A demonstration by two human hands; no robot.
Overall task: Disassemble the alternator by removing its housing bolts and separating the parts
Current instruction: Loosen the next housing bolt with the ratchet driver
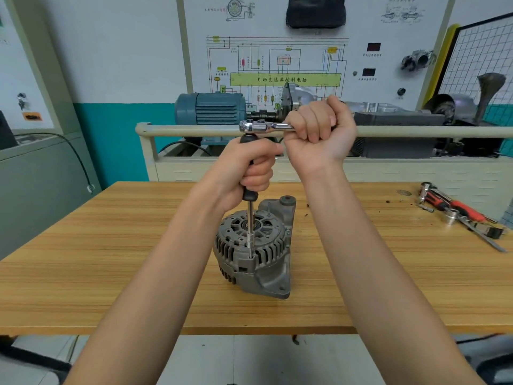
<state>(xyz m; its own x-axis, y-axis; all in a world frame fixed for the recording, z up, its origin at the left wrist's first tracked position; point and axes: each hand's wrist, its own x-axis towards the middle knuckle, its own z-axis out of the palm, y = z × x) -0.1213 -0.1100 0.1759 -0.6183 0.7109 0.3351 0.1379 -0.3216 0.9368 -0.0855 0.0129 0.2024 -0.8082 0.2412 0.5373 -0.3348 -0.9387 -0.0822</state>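
The alternator (254, 251) is standing on end near the middle of the tabletop (111, 259), its vented housing facing up. The left hand (251, 170) is gripping the black handle of a long extension (250, 218), whose socket is sitting on a housing bolt (250, 257) at the near rim. The right hand (319, 126) is wrapped around the ratchet (266, 126) handle, which is lying level up top. To loosen this bolt cleanly, the left hand should probably be keeping the extension plumb and pressed down so the socket is not slipping off, while the right is swinging in a flat arc; nothing is bracing the alternator, so it may twist. Spare tools (458, 212) are lying at the far right.
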